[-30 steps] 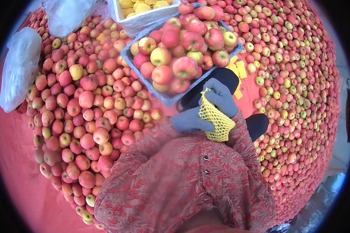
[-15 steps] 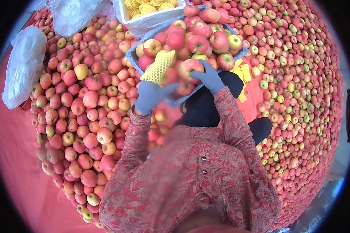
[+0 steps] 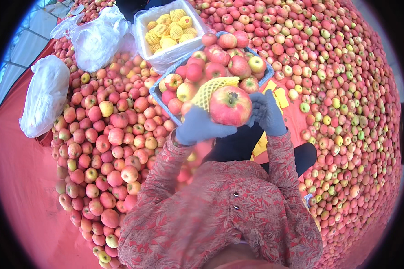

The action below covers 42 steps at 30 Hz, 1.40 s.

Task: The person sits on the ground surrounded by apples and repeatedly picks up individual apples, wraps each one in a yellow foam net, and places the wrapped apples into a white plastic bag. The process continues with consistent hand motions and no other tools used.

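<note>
Currently, apple (image 3: 230,105): we are holding it at 12 o'clock above the lap.
Left hand (image 3: 201,127): gripping the apple and yellow foam net (image 3: 209,89).
Right hand (image 3: 267,112): cupping the apple's 3 o'clock side.
Crate (image 3: 162,105): lying just behind, at 12 o'clock.

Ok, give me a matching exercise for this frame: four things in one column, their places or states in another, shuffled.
Things:
1. apple
2. foam net
3. white box
4. white bag

Places or states:
A. lying at the far left edge of the apple heap
B. held between both gloved hands
C. filled with yellow foam nets
D. draped over the left hand, beside the fruit

Pairs: 1-B, 2-D, 3-C, 4-A
</note>
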### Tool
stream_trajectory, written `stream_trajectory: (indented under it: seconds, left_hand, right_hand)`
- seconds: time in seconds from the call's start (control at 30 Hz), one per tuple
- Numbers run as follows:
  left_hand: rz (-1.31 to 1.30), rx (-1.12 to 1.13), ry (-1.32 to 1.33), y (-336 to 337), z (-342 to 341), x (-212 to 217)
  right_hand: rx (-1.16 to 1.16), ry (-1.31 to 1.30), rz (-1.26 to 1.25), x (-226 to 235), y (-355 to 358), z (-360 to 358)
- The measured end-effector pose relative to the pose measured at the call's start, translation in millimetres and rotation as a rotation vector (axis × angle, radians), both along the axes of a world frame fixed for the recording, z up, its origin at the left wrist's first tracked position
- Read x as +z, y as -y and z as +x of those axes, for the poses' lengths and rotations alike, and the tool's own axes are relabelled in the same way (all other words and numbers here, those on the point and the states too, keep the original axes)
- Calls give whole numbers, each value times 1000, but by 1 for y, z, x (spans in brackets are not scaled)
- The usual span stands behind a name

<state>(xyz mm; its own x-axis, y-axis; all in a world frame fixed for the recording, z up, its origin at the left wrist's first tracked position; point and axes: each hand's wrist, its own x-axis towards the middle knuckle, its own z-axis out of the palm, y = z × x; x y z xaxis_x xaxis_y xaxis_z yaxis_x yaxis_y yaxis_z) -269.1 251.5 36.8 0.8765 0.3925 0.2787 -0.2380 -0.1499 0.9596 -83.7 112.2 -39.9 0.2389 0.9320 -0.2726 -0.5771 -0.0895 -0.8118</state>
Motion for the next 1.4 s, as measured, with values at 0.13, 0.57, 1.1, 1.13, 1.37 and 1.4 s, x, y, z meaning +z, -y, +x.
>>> stream_trajectory:
  seconds: [0.13, 0.57, 1.1, 1.13, 1.37, 1.4]
  left_hand:
    - [-528, -245, 0, 35, 2, 9]
    - [-1093, -107, 23, 54, -17, -39]
    - [-888, 9, 583, 58, 54, -25]
    - [-846, 11, 615, 61, 53, -10]
    - [499, 362, 334, 60, 59, -14]
    - [556, 337, 313, 62, 55, -7]
  right_hand:
    - [-95, 590, 134, -11, 6, -47]
    - [-394, 304, 168, -22, 33, -43]
    - [-285, 1475, 265, 98, 59, -87]
    - [-480, 1085, 225, 85, 53, -74]
    - [-491, -41, 513, 75, 10, -56]
    - [-546, 38, 464, 71, 12, -54]
